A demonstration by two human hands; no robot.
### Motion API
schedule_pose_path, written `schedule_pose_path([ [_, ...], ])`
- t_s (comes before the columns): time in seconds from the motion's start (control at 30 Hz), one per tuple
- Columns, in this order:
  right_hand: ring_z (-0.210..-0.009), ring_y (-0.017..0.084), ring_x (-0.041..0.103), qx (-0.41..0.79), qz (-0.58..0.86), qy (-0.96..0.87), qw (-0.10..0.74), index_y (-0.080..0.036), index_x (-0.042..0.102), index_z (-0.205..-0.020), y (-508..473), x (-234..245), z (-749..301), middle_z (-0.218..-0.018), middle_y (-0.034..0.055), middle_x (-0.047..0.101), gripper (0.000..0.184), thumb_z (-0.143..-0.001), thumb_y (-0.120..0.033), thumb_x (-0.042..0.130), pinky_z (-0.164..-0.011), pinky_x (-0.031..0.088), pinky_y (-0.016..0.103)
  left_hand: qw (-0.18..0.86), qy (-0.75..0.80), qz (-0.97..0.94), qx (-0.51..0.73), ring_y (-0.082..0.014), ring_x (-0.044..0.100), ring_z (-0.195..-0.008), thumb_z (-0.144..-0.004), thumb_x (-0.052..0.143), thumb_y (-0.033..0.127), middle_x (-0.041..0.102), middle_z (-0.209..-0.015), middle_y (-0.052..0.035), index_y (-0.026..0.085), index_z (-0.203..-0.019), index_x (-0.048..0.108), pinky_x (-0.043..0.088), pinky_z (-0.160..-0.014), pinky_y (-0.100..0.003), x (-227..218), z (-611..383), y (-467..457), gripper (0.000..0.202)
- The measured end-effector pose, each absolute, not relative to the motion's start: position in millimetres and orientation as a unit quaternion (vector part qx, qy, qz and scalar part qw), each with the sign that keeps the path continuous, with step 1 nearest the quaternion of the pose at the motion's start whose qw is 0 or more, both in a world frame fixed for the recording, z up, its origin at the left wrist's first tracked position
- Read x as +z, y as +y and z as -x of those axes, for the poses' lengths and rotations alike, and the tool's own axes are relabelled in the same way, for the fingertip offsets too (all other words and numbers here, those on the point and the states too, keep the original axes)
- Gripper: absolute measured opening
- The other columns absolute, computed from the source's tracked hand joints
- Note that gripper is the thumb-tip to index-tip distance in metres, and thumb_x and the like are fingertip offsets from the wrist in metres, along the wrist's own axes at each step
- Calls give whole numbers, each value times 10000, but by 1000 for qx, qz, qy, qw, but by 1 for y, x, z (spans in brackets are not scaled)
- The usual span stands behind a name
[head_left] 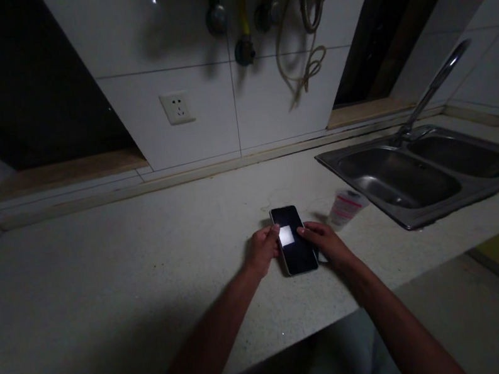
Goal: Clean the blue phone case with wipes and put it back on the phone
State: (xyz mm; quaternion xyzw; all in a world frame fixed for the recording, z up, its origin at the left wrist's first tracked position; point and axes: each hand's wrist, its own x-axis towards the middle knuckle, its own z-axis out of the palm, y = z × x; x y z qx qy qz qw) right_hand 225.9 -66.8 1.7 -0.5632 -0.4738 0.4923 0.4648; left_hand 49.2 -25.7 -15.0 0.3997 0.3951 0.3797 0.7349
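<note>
A black smartphone lies flat on the pale countertop, its screen dark except for a small bright white square. My left hand rests against the phone's left edge, fingers curled, thumb on the screen's rim. My right hand grips the phone's right edge, with a fingertip reaching onto the screen beside the bright square. Both hands hold the phone where it lies.
A small clear plastic cup with red print lies on its side just right of the phone. A steel double sink with a tall faucet sits at right. On the tiled wall are a socket and hanging hoses.
</note>
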Motion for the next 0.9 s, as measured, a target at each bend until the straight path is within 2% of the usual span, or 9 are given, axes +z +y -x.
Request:
schedule_pose_path([
  [0.13,-814,230,653,482,567,-498,446,-170,724,-1004,-70,4,-223,-903,59,736,512,-705,-584,758,-762,511,342,738,374,-379,415,-157,633,-592,-645,777,705,680,-730,-50,135,-891,640,510,-586,-285,-13,-50,-25,636],
  [0.27,-847,237,662,486,562,-519,423,-173,696,-1067,-71,-2,-224,-948,65,736,542,-669,-525,802,-774,524,352,740,375,-324,454,-173,668,-658,-669,799,661,700,-761,-76,132,-888,630,519,-633,-287,-12,-51,-23,596],
  [0.4,-840,223,650,468,561,-531,429,-167,650,-1153,-70,-10,-224,-963,65,731,661,-595,-450,865,-750,507,331,731,356,-274,513,-169,689,-747,-721,801,602,717,-832,-78,143,-922,625,529,-697,-284,-16,-53,-21,532],
  [0.53,-808,217,637,453,578,-511,447,-149,653,-1122,-69,-13,-221,-931,70,728,655,-575,-435,873,-719,489,319,744,333,-229,533,-171,700,-841,-792,784,513,729,-896,-80,153,-943,618,537,-784,-294,-20,-55,-20,424],
  [0.67,-827,229,638,456,585,-489,459,-170,671,-1072,-71,-7,-221,-924,69,732,581,-580,-425,847,-736,497,332,772,294,-211,522,-186,701,-867,-753,835,442,724,-930,-77,160,-961,609,549,-787,-308,-18,-54,-16,417],
  [0.83,-848,235,644,480,572,-477,463,-192,681,-1034,-74,5,-222,-920,54,729,515,-608,-455,807,-785,507,350,796,293,-227,480,-245,712,-892,-758,789,559,716,-967,-106,167,-1031,593,578,-791,-401,-14,-46,-10,516],
  [0.9,-869,240,648,477,573,-476,467,-194,683,-1034,-74,7,-221,-942,58,731,518,-611,-464,806,-801,512,355,795,299,-231,474,-248,716,-866,-763,796,527,717,-942,-96,176,-1017,573,584,-790,-430,-15,-43,-7,488],
])
